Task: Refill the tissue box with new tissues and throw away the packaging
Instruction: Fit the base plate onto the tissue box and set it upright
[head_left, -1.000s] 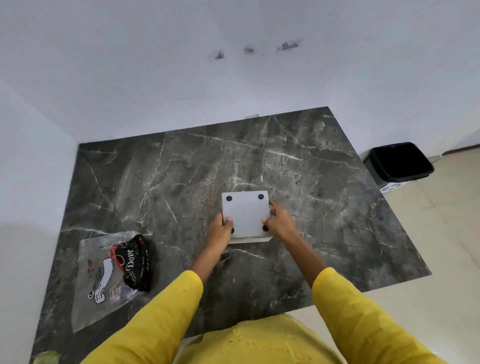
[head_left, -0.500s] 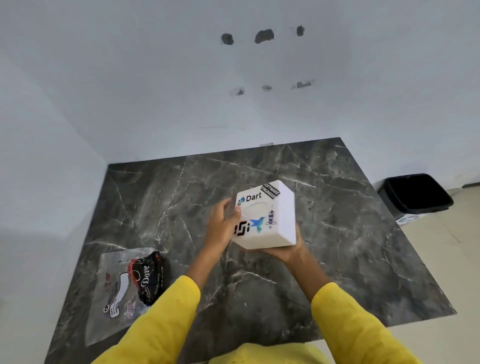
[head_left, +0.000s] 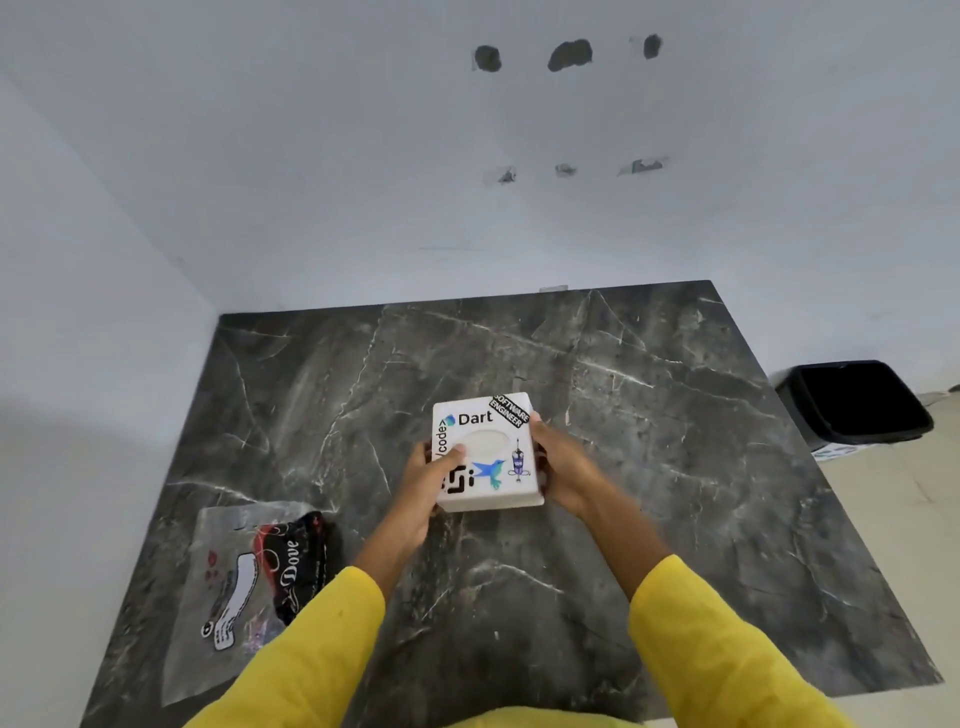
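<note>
A white tissue box (head_left: 488, 452) covered in stickers sits top side up between my hands, at the middle of the dark marble table (head_left: 649, 441). Its oval opening faces up and shows white inside. My left hand (head_left: 428, 480) grips the box's left side, thumb on the top next to the opening. My right hand (head_left: 563, 470) holds the right side. The clear plastic tissue packaging (head_left: 249, 582), flat and printed in black and red, lies on the table at the front left, apart from both hands.
A black waste bin (head_left: 857, 402) stands on the tiled floor beyond the table's right edge. White walls close off the table at the back and on the left. My yellow sleeves (head_left: 727, 649) cover the near edge.
The box lay bottom up, with its black feet showing. Both hands lifted it and turned it over, so its stickered top now faces up, held low over the table.
</note>
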